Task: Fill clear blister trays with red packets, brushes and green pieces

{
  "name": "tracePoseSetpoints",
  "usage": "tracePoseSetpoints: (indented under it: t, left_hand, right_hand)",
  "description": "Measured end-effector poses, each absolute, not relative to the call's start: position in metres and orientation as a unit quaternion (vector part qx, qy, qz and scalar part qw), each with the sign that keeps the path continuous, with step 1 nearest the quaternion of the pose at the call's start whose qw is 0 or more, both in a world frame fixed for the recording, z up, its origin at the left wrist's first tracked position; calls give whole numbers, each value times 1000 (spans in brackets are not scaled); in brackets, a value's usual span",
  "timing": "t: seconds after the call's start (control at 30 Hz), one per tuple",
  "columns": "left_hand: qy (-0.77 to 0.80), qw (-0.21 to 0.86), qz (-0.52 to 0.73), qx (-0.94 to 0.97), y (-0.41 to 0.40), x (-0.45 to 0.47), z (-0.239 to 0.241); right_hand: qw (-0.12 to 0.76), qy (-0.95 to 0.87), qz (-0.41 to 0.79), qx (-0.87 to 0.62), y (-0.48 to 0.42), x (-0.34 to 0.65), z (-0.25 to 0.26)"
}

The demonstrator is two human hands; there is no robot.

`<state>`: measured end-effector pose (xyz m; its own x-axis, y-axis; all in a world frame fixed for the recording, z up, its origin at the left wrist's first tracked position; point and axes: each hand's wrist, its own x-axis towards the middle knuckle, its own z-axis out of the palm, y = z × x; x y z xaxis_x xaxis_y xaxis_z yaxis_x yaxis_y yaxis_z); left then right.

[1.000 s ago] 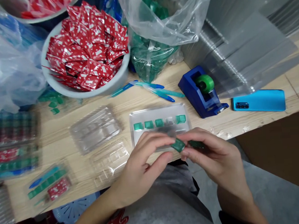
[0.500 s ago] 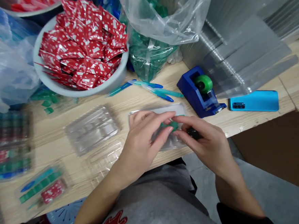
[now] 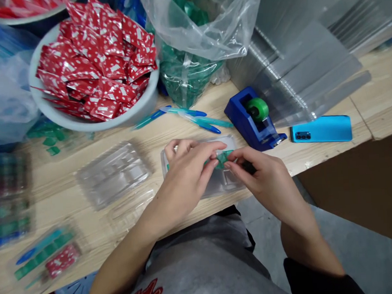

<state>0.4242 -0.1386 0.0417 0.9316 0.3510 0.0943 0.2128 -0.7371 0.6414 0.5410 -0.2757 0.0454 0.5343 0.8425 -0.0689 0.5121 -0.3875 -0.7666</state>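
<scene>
Left hand [image 3: 187,176] and right hand [image 3: 266,181] pinch 1 green piece [image 3: 223,158].

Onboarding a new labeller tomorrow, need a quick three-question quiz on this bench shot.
1. True or false: the blue phone lies left of the tape dispenser.
2. The sachets in the grey bowl are: A green, B red, C blue.
3. Which hands pinch the small green piece over the clear tray?
Key: 1 false, it lies to the right. 2 B. 3 Both, left hand and right hand.
</scene>
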Motion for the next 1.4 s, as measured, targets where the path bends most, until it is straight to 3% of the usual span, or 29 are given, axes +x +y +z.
tracePoseSetpoints:
  t: [0.33,0.6,0.67,0.77,0.83,0.9,1.03,1.27,1.4]
  left_hand:
    - [203,281,127,930,-140,424,34]
    - [144,261,124,946,-138,418,38]
    - [132,231,131,955,-138,418,35]
    - [121,195,138,963,-137,419,29]
    - [117,186,138,966,-137,419,28]
    - [123,204,153,959,-138,418,32]
    - [112,299,235,918,-143,413,47]
    - [93,234,270,929,-150,403,48]
    - [136,359,279,880,-137,385,42]
  right_hand:
    - [323,-447,216,-806,-268,539,48]
    - [199,-505,180,-821,-263,541,50]
    - [244,-480,195,-820,-264,543,50]
    - [440,-360,237,-788,-269,549,46]
    - [567,-276,319,-708,-274,552,46]
    - [624,-231,426,-613,-277,554,48]
    - [646,-203,503,-537,-277,548,56]
    - [619,-242,532,-524,-270,525,50]
    - [584,-320,470,-578,-267,516,45]
